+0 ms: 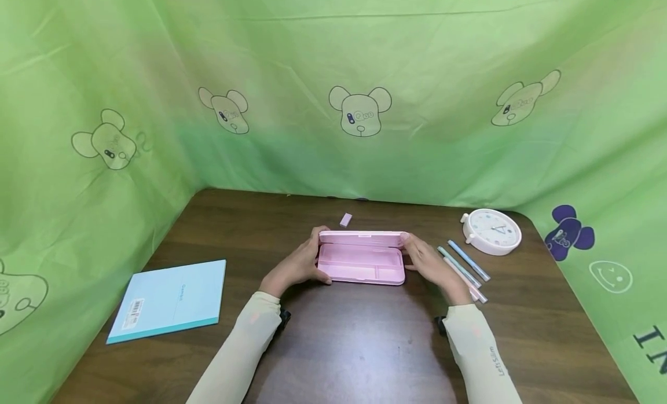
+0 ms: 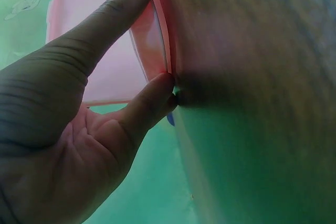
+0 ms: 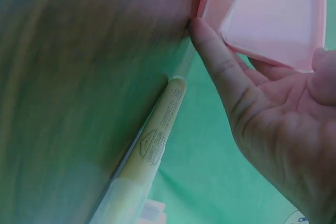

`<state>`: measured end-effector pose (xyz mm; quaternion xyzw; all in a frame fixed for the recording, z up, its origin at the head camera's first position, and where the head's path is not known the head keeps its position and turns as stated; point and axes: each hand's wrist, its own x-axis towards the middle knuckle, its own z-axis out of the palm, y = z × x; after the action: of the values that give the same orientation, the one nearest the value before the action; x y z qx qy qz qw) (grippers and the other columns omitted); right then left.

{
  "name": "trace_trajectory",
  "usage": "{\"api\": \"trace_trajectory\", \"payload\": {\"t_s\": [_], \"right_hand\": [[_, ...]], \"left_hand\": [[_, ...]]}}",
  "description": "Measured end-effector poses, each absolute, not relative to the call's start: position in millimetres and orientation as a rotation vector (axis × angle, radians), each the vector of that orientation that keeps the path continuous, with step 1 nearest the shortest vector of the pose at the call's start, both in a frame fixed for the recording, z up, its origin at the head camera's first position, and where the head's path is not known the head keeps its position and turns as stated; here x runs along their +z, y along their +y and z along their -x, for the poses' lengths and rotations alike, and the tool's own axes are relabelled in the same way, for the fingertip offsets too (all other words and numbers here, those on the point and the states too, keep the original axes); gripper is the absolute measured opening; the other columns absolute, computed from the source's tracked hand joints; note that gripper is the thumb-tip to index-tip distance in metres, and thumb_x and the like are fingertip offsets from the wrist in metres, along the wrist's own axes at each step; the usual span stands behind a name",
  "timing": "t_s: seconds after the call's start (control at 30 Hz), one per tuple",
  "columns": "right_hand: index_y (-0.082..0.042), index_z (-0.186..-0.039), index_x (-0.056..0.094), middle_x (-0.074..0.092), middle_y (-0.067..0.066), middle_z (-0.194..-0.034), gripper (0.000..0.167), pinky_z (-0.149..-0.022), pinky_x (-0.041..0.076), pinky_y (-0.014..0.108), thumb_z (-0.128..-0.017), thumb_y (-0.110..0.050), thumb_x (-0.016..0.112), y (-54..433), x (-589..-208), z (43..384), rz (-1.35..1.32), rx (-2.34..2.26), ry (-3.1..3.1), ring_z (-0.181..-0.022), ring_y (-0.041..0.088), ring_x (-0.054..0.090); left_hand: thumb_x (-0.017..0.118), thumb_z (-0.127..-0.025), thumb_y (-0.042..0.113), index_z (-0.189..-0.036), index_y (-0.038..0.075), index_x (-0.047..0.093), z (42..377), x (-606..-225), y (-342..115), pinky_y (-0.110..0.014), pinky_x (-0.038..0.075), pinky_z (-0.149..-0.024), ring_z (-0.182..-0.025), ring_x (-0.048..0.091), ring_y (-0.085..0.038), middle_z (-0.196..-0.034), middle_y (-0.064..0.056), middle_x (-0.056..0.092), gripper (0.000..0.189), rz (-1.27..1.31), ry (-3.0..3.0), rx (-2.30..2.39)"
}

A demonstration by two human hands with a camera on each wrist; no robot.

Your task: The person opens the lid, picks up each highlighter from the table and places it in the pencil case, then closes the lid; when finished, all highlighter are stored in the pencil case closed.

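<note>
One bench (image 1: pixel 339 346) carries one pink case (image 1: pixel 361 271), one small block (image 1: pixel 345 220) toward the back edge, one clock (image 1: pixel 494 230) by the far right corner, one notebook (image 1: pixel 172 300) near the left edge, and at least three pens (image 1: pixel 469 260), perhaps four, since they crowd together. Two hands: one left hand (image 1: pixel 298 266), one right hand (image 1: pixel 429 264).

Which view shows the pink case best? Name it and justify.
Head view: the open pink case appears nearly whole, lid and compartments visible. Each wrist view shows only one end, close up, cropped by the frame.
</note>
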<state>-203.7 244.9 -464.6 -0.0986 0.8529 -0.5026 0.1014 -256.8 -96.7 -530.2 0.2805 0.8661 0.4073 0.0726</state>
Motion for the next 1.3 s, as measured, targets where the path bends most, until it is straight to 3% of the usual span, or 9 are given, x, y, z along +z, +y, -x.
{"api": "trace_trajectory", "payload": {"t_s": [0.17,0.27,0.37,0.53,0.67,1.0,1.23,1.3], "right_hand": [[0.015,-0.156,0.041,0.056,0.042,-0.140,0.065,-0.087,0.064,0.052,-0.121,-0.039,0.028,241.6,-464.9,207.3,0.215,-1.486,2.567,-0.129,0.057,0.060],[0.015,-0.157,0.039,0.057,0.042,-0.138,0.067,-0.083,0.065,0.050,-0.121,-0.040,0.026,239.8,-464.5,209.8,0.164,-1.488,2.573,-0.127,0.056,0.062],[0.018,-0.155,0.039,0.056,0.043,-0.138,0.071,-0.081,0.066,0.049,-0.121,-0.043,0.024,238.6,-463.8,211.3,0.105,-1.503,2.565,-0.127,0.056,0.062],[0.019,-0.147,0.045,0.058,0.043,-0.134,0.074,-0.080,0.066,0.050,-0.120,-0.045,0.021,237.9,-464.3,212.2,0.054,-1.523,2.552,-0.128,0.058,0.061],[0.019,-0.150,0.043,0.059,0.043,-0.131,0.075,-0.079,0.066,0.050,-0.120,-0.046,0.021,237.1,-465.8,212.6,0.032,-1.530,2.546,-0.128,0.058,0.061],[0.018,-0.154,0.042,0.060,0.043,-0.132,0.081,-0.077,0.066,0.046,-0.119,-0.051,0.018,235.3,-464.4,213.7,-0.015,-1.471,2.631,-0.120,0.055,0.067],[0.018,-0.155,0.041,0.059,0.044,-0.135,0.080,-0.078,0.066,0.048,-0.119,-0.049,0.018,234.3,-464.4,212.7,0.017,-1.449,2.653,-0.119,0.055,0.068],[0.012,-0.150,0.051,0.064,0.040,-0.129,0.079,-0.078,0.066,0.046,-0.118,-0.053,0.019,238.6,-472.2,219.9,0.055,-1.395,2.716,-0.111,0.051,0.072]], "left_hand": [[0.105,-0.070,0.010,-0.172,0.014,-0.002,238.9,-496.7,-92.4,-0.056,0.039,-0.120,-0.149,0.044,-0.047,-0.164,-0.038,0.035,0.148,-0.808,2.536,1.275],[0.107,-0.069,0.020,-0.171,0.026,-0.023,248.8,-514.8,-95.3,-0.055,0.035,-0.124,-0.154,0.039,-0.045,-0.171,-0.036,0.026,0.165,-0.796,2.547,1.267],[0.109,-0.064,0.030,-0.167,0.033,-0.032,262.4,-537.8,-98.3,-0.057,0.034,-0.124,-0.155,0.039,-0.041,-0.173,-0.030,0.027,0.175,-0.775,2.557,1.249],[0.110,-0.060,0.040,-0.166,0.036,-0.033,276.7,-560.7,-101.8,-0.058,0.036,-0.122,-0.152,0.043,-0.037,-0.171,-0.026,0.034,0.178,-0.794,2.574,1.228],[0.110,-0.060,0.035,-0.168,0.034,-0.031,274.6,-559.3,-101.6,-0.057,0.036,-0.123,-0.154,0.041,-0.036,-0.173,-0.024,0.031,0.177,-0.801,2.562,1.245],[0.107,-0.069,0.024,-0.168,0.034,-0.030,250.9,-520.4,-95.0,-0.055,0.038,-0.122,-0.156,0.035,-0.046,-0.179,-0.024,0.014,0.169,-0.832,2.589,1.186],[0.110,-0.062,0.029,-0.168,0.036,-0.029,267.0,-547.5,-97.5,-0.056,0.033,-0.125,-0.160,0.029,-0.040,-0.182,-0.013,-0.001,0.175,-0.843,2.579,1.222],[0.109,-0.062,0.032,-0.168,0.035,-0.029,271.6,-553.1,-99.8,-0.054,0.034,-0.125,-0.160,0.029,-0.037,-0.182,-0.010,-0.001,0.174,-0.832,2.585,1.212]]}}
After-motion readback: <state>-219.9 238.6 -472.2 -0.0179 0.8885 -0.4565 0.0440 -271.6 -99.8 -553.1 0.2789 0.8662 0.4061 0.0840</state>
